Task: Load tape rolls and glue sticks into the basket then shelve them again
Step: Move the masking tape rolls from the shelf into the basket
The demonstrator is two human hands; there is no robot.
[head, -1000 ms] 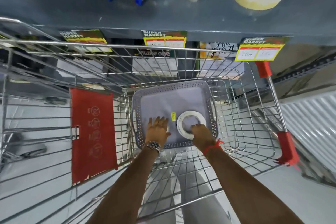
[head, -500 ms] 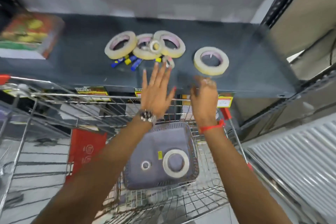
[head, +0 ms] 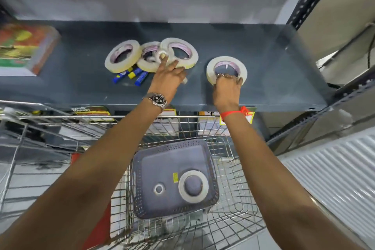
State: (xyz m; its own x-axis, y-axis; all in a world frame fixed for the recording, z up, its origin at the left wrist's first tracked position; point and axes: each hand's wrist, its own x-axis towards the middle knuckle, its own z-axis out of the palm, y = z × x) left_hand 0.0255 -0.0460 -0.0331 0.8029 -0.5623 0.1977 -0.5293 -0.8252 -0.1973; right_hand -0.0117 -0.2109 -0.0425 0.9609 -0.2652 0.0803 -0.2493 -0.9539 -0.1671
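Your right hand [head: 226,92] grips lone tape roll [head: 226,69] on shelf [head: 274,87], fingers curled over near rim. Your left hand [head: 169,76] reaches tape pile [head: 151,55] at 11 o'clock, fingers extended, small roll half hidden beneath. Basket [head: 142,170] at 6 o'clock holds two rolls.

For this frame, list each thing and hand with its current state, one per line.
Basket: in the cart, holding two tape rolls.
Lone tape roll: flat on the shelf, gripped by the right hand.
Left hand: fingers extended, touching the cluster of rolls.
Glue sticks: lying on the shelf, untouched.
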